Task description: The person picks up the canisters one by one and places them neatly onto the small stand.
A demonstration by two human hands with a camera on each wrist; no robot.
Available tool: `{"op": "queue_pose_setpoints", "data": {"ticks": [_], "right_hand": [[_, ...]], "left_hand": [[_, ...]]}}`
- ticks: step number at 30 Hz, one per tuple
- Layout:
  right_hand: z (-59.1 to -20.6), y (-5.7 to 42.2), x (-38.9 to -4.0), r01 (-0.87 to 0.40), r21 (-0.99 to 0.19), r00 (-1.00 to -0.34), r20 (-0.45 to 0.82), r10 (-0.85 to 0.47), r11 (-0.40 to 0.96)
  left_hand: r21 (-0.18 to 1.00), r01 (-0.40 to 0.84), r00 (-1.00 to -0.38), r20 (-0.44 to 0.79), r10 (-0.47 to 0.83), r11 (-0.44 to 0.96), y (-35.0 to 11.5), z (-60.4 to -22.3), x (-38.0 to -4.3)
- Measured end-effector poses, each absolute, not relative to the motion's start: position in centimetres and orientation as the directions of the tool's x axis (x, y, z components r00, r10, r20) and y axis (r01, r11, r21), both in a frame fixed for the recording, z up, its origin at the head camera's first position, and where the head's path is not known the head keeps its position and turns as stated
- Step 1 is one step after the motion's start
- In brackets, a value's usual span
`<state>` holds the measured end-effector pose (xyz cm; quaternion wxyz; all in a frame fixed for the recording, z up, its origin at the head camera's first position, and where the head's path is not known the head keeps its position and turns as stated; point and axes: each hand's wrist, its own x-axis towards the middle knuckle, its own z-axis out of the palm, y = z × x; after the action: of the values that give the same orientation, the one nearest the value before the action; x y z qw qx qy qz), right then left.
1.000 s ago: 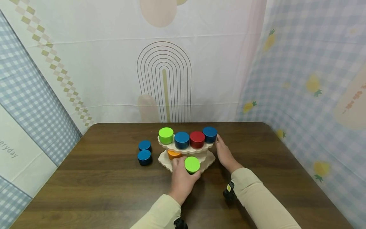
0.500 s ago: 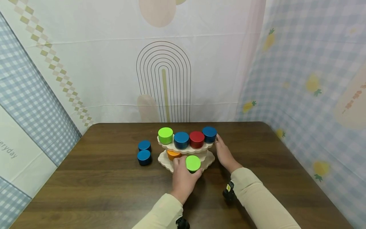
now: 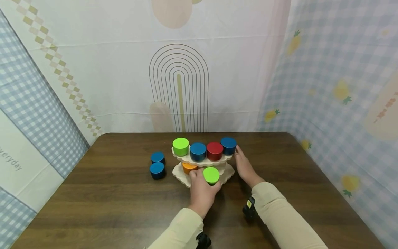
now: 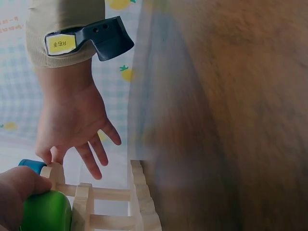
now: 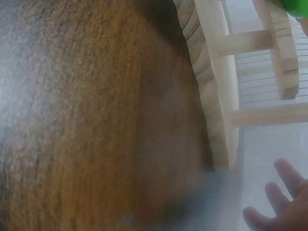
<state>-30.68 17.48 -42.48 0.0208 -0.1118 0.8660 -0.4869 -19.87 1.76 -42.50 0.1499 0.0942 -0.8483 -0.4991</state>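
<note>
A lime green cylinder [image 3: 211, 175] is gripped between the thumb and fingers of my left hand [image 3: 202, 193], at the front of a tiered wooden stand [image 3: 229, 173]. In the left wrist view the green cylinder [image 4: 45, 212] lies right against the stand's middle tier [image 4: 83, 207]. My right hand [image 3: 245, 167] is at the right end of the top tier; the left wrist view shows its thumb and forefinger pinching that end, other fingers spread. Along the top tier stand a green cylinder [image 3: 180, 147], blue cylinder [image 3: 198, 152], red cylinder [image 3: 214, 151] and another blue cylinder [image 3: 228, 146].
An orange cylinder [image 3: 189, 168] sits on a lower tier, partly hidden by the top one. Two blue cylinders [image 3: 157, 171] stand on the brown table [image 3: 124, 200] left of the stand. Patterned cloth [image 3: 233, 86] hangs behind the table.
My left hand has moved slightly away from me and to the right with the green cylinder, toward the stand. The right hand stays at the top tier's end.
</note>
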Motion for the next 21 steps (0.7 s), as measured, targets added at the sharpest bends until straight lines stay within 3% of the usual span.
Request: {"op": "queue_pose_setpoints", "data": {"ticks": [21], "right_hand": [[-42.4, 17.4, -30.4, -0.197, -0.852, -0.972, 0.104, -0.213, 0.485]], "left_hand": [[0.846, -0.074, -0.917, 0.149, -0.369, 0.527, 3.2, -41.1, -20.1]]}}
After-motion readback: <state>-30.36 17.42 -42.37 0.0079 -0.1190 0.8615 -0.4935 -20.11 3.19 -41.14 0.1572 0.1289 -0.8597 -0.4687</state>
